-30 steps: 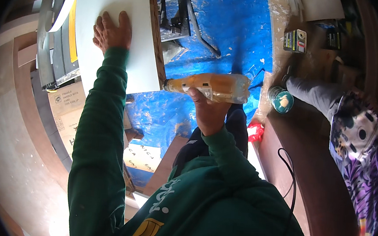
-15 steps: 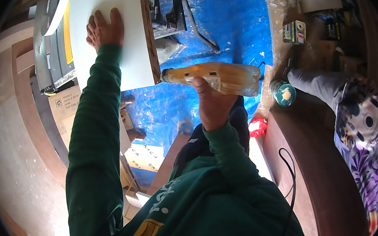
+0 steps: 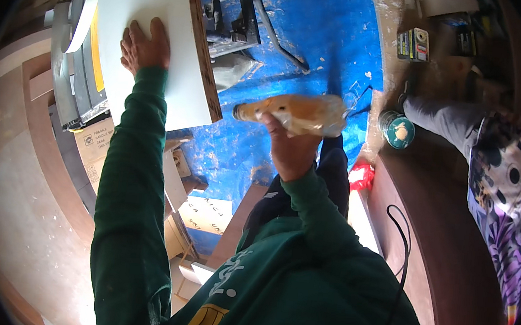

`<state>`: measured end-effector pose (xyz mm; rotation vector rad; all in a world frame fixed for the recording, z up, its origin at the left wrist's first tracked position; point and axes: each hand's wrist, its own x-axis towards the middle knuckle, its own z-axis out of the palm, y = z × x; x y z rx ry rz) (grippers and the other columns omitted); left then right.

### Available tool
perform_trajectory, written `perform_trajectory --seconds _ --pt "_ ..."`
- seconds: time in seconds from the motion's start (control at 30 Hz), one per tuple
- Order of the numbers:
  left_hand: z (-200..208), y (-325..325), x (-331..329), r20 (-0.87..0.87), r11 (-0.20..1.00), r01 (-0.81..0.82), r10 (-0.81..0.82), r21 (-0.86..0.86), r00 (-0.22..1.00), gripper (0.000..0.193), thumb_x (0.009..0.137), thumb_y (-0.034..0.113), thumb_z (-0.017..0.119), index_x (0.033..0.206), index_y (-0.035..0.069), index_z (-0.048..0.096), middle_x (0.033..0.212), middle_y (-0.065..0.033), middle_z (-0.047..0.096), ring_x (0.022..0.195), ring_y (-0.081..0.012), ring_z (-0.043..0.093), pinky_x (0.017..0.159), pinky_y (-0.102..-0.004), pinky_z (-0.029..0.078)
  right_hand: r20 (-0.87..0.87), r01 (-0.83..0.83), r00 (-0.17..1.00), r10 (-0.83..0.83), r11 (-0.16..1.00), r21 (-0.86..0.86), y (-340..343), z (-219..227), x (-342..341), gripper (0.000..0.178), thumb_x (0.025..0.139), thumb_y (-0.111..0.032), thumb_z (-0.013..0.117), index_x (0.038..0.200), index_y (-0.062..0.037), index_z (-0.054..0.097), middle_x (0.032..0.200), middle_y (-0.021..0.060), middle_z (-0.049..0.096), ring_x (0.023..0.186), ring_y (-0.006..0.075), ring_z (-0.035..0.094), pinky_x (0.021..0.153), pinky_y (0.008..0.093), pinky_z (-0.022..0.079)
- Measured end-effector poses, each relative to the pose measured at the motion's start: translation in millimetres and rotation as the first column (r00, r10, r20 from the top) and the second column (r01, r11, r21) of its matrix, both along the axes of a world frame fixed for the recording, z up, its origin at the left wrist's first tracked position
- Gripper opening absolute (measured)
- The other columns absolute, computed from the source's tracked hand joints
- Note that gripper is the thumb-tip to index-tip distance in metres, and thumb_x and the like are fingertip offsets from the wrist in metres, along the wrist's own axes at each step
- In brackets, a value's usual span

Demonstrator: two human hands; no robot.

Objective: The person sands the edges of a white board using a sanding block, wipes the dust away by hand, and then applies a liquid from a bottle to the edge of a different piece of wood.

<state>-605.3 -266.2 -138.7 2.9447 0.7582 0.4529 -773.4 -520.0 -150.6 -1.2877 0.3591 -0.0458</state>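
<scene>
The glue bottle (image 3: 297,111) is see-through w/ yellow-brown stuff inside. It lies sideways in the air, tip pointing left at the brown edge of the white board (image 3: 154,27), close to it but not touching as far as I can tell. The right hand (image 3: 290,150) is wrapped around the bottle from below, fingers closed on it.

The left hand (image 3: 145,48) lies flat & open on top of the white board, fingers spread, palm down. Both arms wear green sleeves.

The board rests on a table saw (image 3: 77,82) at the left. Under it all is a blue tarp (image 3: 298,34) w/ dust & a metal stand (image 3: 236,22) on it.

On the right, another person (image 3: 497,179) in a patterned top sits near a small round teal tin (image 3: 396,129). A red thing (image 3: 361,175) lies just below the bottle. A black cable (image 3: 400,238) curls on the brown panel (image 3: 446,255).
</scene>
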Motion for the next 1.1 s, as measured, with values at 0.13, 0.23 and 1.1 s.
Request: perform_trajectory --seconds 0.13,0.23,1.1 --pt "0.1 -7.8 -4.3 -0.017 1.0 0.017 -0.017 0.001 1.0 0.071 0.086 0.055 0.044 0.139 0.007 0.043 0.145 -0.0169 0.04 0.135 -0.0335 0.033 0.111 -0.0493 0.02 0.017 0.053 0.998 -0.056 0.99 0.127 -5.4 24.7 -4.9 0.04 0.08 -0.021 0.079 0.106 0.0003 0.056 0.098 0.0083 0.062 0.087 0.0182 0.061 0.079 0.0335 0.051" --pt "0.6 -7.8 -5.6 -0.008 1.0 0.0 0.0 -0.007 1.0 0.071 0.087 0.055 0.044 0.139 0.007 0.043 0.144 -0.017 0.04 0.135 -0.0336 0.034 0.111 -0.0495 0.02 0.027 -0.07 0.997 0.069 0.997 0.034 5.4 21.0 -24.4 0.041 0.079 -0.018 0.079 0.107 -0.0007 0.055 0.102 0.009 0.063 0.091 0.0193 0.061 0.082 0.0352 0.05" --pt "-4.4 -22.4 -28.9 -0.031 1.0 -0.005 0.004 -0.017 1.0 0.071 0.086 0.055 0.043 0.138 0.007 0.043 0.145 -0.0176 0.039 0.136 -0.0333 0.033 0.111 -0.0508 0.02 -0.03 0.036 0.999 -0.033 0.995 0.096 -27.5 12.1 -29.0 0.044 0.077 -0.016 0.08 0.109 0.0 0.054 0.099 0.0088 0.062 0.09 0.0179 0.062 0.081 0.0336 0.051"
